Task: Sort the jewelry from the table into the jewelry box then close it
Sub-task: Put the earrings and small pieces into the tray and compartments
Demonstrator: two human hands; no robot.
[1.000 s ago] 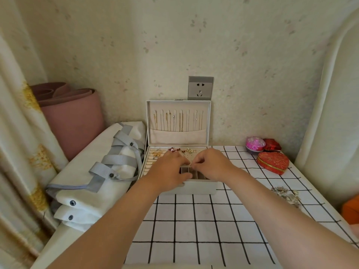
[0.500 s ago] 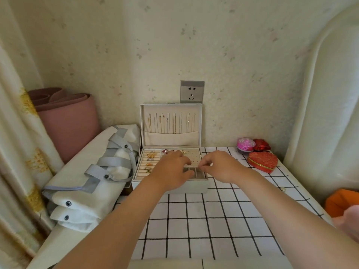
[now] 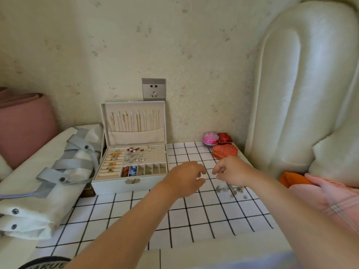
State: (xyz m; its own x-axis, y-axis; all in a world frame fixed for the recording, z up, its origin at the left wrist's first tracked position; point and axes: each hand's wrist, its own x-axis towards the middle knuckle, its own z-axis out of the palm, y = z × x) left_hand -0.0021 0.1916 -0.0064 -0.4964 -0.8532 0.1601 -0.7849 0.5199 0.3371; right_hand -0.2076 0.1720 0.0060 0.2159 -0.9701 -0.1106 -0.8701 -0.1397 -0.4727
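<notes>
Withdrawn from open jewelry box (image 3: pixel 134 167); now above loose jewelry (image 3: pixel 231 189) on table (image 3: pixel 194 220), right of box. Noted left grip (image 3: pixel 184 177) and right grip (image 3: pixel 233 171) loosely curled, holding nothing. Suggests next pickup; sorting unfinished.

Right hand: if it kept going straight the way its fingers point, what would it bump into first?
Probably the left hand: the right hand points its curled fingers leftward at those fingertips, a small gap between. Depth is unclear; the open jewelry box lies beyond.
</notes>
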